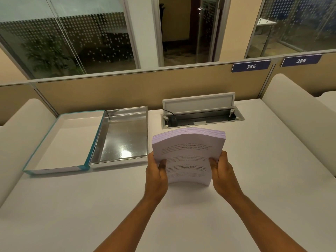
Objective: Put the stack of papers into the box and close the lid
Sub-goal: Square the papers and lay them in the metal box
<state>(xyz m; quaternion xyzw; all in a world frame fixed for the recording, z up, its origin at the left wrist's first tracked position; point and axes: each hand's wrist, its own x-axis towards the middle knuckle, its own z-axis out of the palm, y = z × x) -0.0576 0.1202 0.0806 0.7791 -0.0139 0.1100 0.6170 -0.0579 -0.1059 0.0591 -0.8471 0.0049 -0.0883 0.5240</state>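
Note:
A thick stack of printed white papers (pixel 187 148) stands on its lower edge on the desk, slightly bowed. My left hand (pixel 156 171) grips its left side and my right hand (pixel 221 170) grips its right side, thumbs on the front sheet. To the left lies the box (pixel 125 159), open, with a shiny silver inside and nothing in it. Its lid (pixel 54 170), white inside with a teal rim, lies upturned against the box's left side.
A white desk (pixel 254 179) with rounded side partitions (pixel 291 99). Behind the papers an open cable hatch (pixel 201 119) with its flap up. A beige divider panel (pixel 127 88) closes the back, with labels 385 and 386.

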